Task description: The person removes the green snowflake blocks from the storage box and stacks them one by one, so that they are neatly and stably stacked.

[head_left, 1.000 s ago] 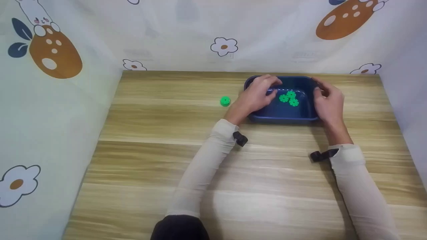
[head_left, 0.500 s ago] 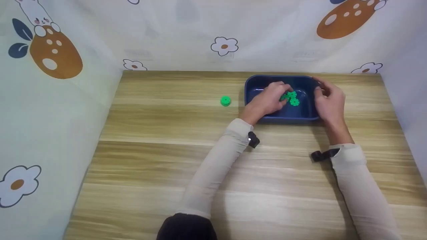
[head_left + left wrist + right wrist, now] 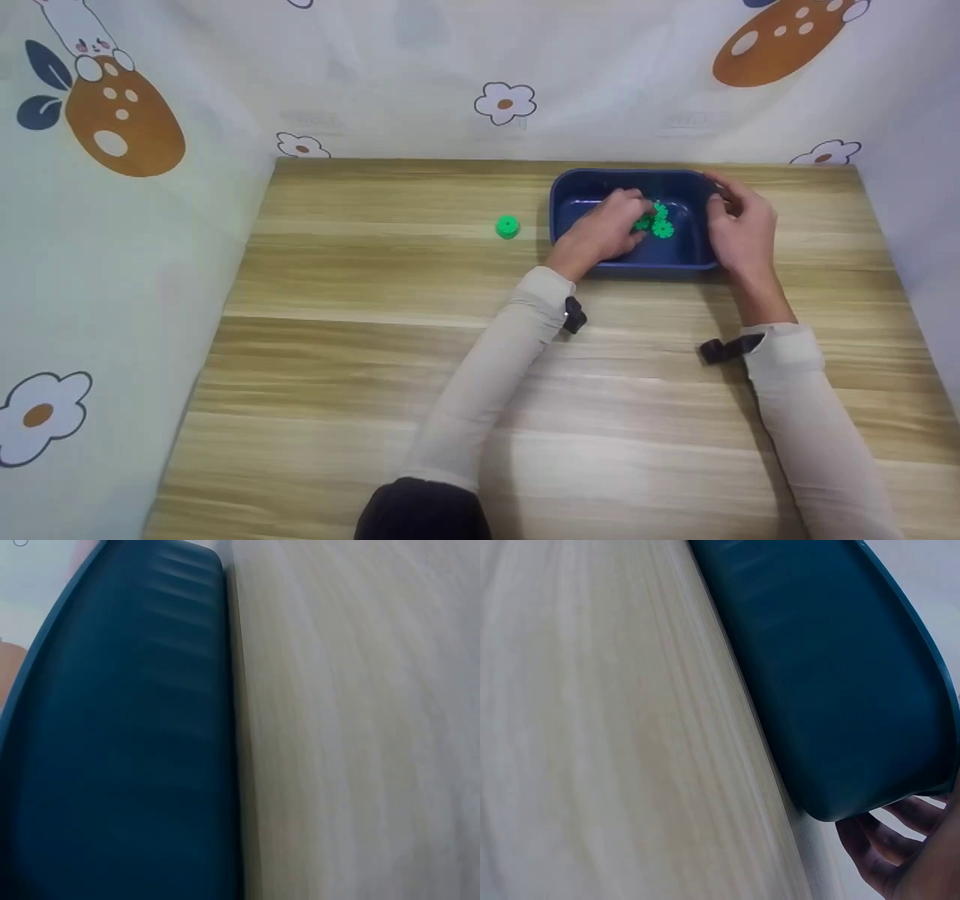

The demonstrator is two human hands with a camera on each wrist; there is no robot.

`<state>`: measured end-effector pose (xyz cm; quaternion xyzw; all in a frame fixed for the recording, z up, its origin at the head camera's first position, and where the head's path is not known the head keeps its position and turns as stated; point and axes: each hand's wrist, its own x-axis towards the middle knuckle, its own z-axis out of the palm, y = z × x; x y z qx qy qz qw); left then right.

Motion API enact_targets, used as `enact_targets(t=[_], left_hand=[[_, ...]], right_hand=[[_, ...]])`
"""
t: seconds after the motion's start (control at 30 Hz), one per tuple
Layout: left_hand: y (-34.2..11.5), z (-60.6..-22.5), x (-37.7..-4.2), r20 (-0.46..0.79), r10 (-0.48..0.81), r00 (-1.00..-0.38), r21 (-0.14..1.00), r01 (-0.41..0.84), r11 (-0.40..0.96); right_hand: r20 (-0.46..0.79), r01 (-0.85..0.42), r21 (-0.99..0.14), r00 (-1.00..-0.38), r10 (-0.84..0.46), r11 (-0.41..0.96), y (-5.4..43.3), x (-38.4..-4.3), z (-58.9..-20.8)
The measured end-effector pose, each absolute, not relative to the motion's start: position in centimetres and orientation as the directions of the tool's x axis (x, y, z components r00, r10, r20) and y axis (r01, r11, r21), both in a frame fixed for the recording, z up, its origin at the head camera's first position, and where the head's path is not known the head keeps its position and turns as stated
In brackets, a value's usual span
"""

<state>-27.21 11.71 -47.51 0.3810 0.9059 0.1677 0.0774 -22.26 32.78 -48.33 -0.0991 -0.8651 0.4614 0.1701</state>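
A dark blue rectangular tray stands at the back of the wooden table, with several green notched snowflake discs on its floor. Reaching over its front left side, my left hand pinches one of these green discs between curled fingers and thumb, partly covering it. On the tray's right end, my right hand grips the rim, thumb on the inner side and fingers outside. In the right wrist view, fingers press against the outside of the tray's end wall. The left wrist view shows only the tray's outer side and tabletop.
To the left of the tray, a small stack of green discs sits on the wooden tabletop. Directly behind the table hangs a pale backdrop printed with flowers and carrots. More pale walls border the left and right sides.
My left hand has moved right and down from the tray's left rim to the green discs, closing its fingers at one. The right hand stays on the tray's right end.
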Motion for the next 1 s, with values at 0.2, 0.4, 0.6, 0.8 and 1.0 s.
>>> enact_targets(t=[0.2, 0.4, 0.6, 0.8, 1.0], left_hand=[[11.76, -47.62, -27.26, -0.011, 0.707, -0.707, 0.364, 0.656, 0.661], [11.74, -47.58, -27.24, -0.028, 0.691, -0.722, 0.368, 0.635, 0.679], [11.72, -47.53, -27.21, -0.036, 0.685, -0.727, 0.370, 0.627, 0.685], [11.60, -47.29, -27.11, -0.023, 0.680, -0.733, 0.388, 0.620, 0.682], [11.55, -47.27, -27.10, 0.005, 0.678, -0.735, 0.414, 0.619, 0.667]], right_hand=[[0.194, 0.025, -0.830, -0.924, 0.330, 0.557, 32.81, -22.20, -48.30], [0.189, 0.025, -0.829, -0.928, 0.323, 0.558, 32.80, -22.27, -48.34], [0.176, 0.038, -0.832, -0.928, 0.329, 0.553, 32.95, -22.39, -48.52], [0.174, 0.038, -0.836, -0.928, 0.330, 0.547, 32.95, -22.39, -48.48], [0.199, 0.014, -0.840, -0.922, 0.332, 0.542, 32.82, -22.34, -48.45]])
